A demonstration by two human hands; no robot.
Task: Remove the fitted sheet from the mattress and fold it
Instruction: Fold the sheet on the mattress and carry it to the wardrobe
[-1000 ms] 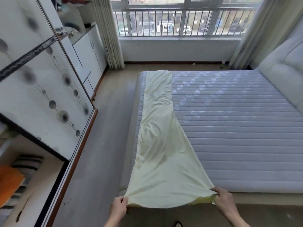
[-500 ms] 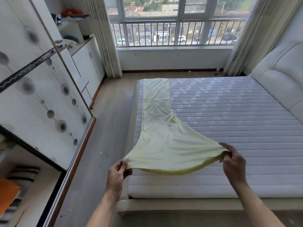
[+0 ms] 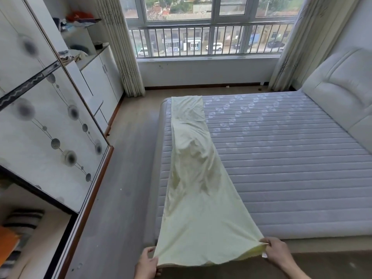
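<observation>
The pale yellow fitted sheet [image 3: 193, 178], folded into a long strip, lies along the left side of the bare grey quilted mattress [image 3: 281, 158]. Its far end rests near the mattress's far edge. The near end is stretched wide past the foot of the bed. My left hand [image 3: 147, 262] pinches the near left corner. My right hand [image 3: 277, 252] pinches the near right corner, with a darker yellow edge showing below it. Ripples run down the middle of the strip.
A mirrored sliding wardrobe [image 3: 50, 127] and white cabinets [image 3: 100, 83] line the left wall, with a strip of grey floor [image 3: 124, 178] between them and the bed. A padded headboard [image 3: 342, 87] stands at right. A window with curtains [image 3: 201, 37] fills the far wall.
Half a second ago both hands held the near end lifted above the mattress. They have since pulled it back down and toward me, and the strip lies stretched out flat again.
</observation>
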